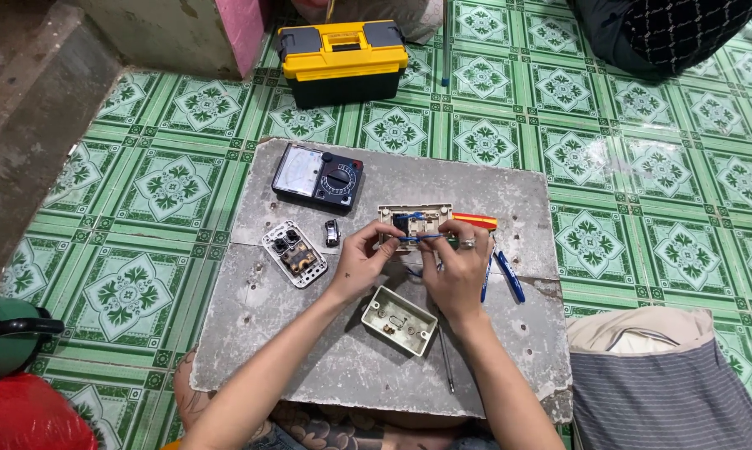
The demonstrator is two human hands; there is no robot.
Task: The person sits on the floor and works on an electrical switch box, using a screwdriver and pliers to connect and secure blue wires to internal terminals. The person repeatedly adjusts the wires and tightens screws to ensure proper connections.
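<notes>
Wiring step in hand: blue wire (417, 239) is pinched in right hand (459, 271) grip, switch frame (413, 223) steadied at left hand (361, 262) fingertips, empty back box (399, 320) just below the grip; fine seating into a terminal is called for.

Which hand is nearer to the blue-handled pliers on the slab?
Right. The right hand lies just left of the blue-handled pliers, nearly touching them, its fingers on the switch plate. The left hand is farther left, beyond the right hand.
</notes>
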